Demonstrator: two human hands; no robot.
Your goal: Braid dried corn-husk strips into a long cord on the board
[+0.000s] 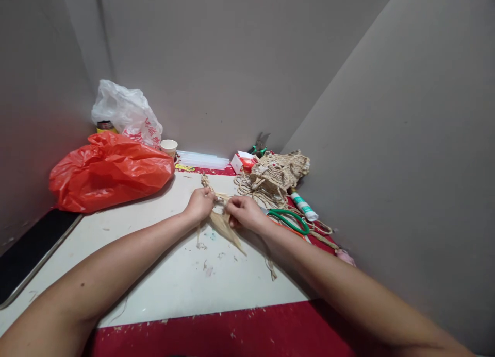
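Above the middle of the white board, my left hand (200, 204) is closed in a pinch on a piece of dried corn husk work, whose knobbly braided end (204, 181) sticks up beyond the fingers. Close on its right, my right hand (244, 213) has its fingers pinched on the husk strands. A broad, pointed tan corn husk (225, 231) hangs down between the two hands towards me. Fingers cover the spot where the strands meet. Green-handled scissors (290, 220) lie just right of my right hand, partly behind the wrist.
A heap of braided tan cord (278, 174) lies at the back right, near a white-and-green roll (304, 206) and pliers (260, 145). At left are a red plastic bag (112, 174), a paper cup (169, 147) and a dark phone-like slab (36, 251). Scraps dot the white board (174, 287).
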